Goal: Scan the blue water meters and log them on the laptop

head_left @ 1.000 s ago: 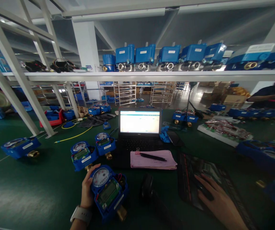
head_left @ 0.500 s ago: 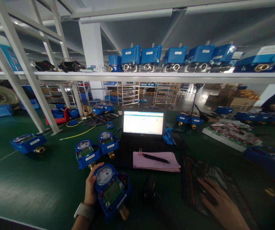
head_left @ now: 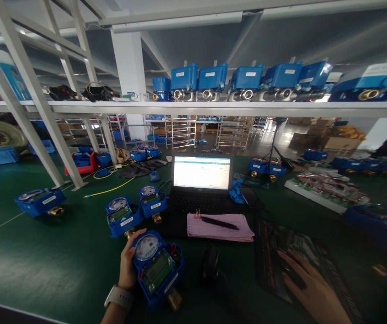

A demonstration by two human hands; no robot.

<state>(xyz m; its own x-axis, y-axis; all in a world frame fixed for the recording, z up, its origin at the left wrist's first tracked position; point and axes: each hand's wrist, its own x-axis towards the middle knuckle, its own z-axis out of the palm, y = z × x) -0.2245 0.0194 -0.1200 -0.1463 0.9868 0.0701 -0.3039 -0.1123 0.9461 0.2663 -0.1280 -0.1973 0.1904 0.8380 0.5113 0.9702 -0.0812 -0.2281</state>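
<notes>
My left hand (head_left: 129, 263) grips the left side of a blue water meter (head_left: 158, 270), thumb by its round dial; the meter has an open front with a small display and a brass fitting at the bottom. Over a dark mouse pad (head_left: 271, 256) my right hand (head_left: 303, 281) is curved around a black computer mouse (head_left: 294, 275). A laptop (head_left: 202, 173) with a lit screen stands open ahead. Two more water meters, a nearer one (head_left: 122, 216) and a farther one (head_left: 152, 203), sit beyond my left hand. Between my hands lies a black handheld scanner (head_left: 211, 265), its lower part dim.
A pink paper pad (head_left: 218, 228) carries a black pen (head_left: 220, 222). Another meter (head_left: 40, 201) is at the left. A white tray of wired boards (head_left: 328, 191) lies right. Overhead, a shelf (head_left: 213, 108) bears several blue meters. Metal posts (head_left: 41, 103) rise at the left.
Both my hands, the held meter and the mouse look the same as before. At the far right edge, another person's arm has shifted slightly.
</notes>
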